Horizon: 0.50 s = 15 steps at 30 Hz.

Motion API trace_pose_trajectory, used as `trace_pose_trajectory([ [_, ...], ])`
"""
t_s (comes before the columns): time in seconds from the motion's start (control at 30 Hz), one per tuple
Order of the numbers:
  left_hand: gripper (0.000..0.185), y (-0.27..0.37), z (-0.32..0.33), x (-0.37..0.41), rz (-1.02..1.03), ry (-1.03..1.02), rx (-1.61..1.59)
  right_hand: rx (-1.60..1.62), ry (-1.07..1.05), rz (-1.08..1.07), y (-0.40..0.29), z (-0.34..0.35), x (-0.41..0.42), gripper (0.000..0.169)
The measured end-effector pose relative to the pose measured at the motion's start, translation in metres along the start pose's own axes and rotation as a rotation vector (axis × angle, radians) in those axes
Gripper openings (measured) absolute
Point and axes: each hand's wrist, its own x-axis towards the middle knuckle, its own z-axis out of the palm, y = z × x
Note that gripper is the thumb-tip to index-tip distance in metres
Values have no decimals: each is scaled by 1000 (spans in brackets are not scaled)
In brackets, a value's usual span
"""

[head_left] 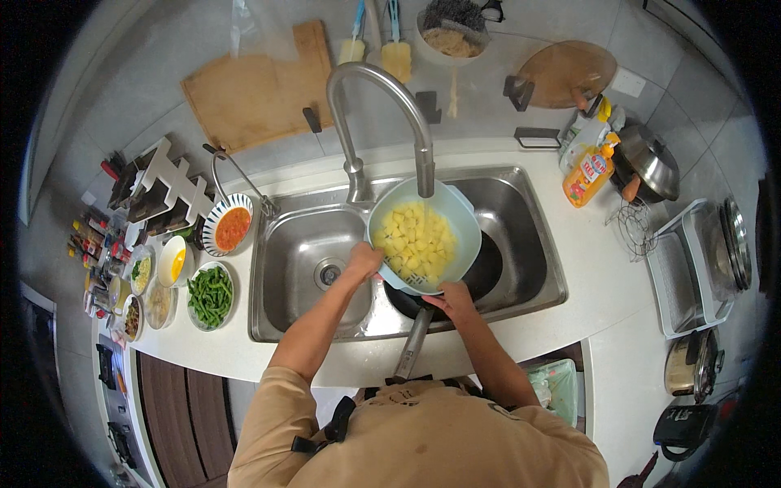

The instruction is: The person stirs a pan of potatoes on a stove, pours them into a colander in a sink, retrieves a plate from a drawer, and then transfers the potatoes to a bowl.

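Observation:
My left hand [366,261] grips the left rim of a pale green plastic colander bowl [467,235], and my right hand [451,300] holds its near edge. Diced potatoes [418,244] lie in the bowl, with slots showing near its lower side. Directly above stands the spout of a steel faucet [424,174], and a stream of water seems to run onto the potatoes. Beneath the bowl, in the right sink basin, sits a dark frying pan [488,268]; its handle [415,344] juts over the counter's front edge towards me.
The left steel basin [293,262] lies beside the bowl. Further left are dishes of cut green peppers [210,296], red sauce [233,229] and egg [177,262]. An orange soap bottle [587,177], a wire whisk [631,229] and a dish rack [677,287] stand at the right.

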Motion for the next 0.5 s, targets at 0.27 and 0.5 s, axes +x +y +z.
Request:
trace_pose_trajectory([
  [0.27, 28, -21, 40, 3, -114, -84, -560, -351, 221, -576, 4, -28, 6, 53],
  [0.5, 28, -6, 59, -13, -212, -351, -875, -855, 267, -398, -75, -31, -28, 50],
])
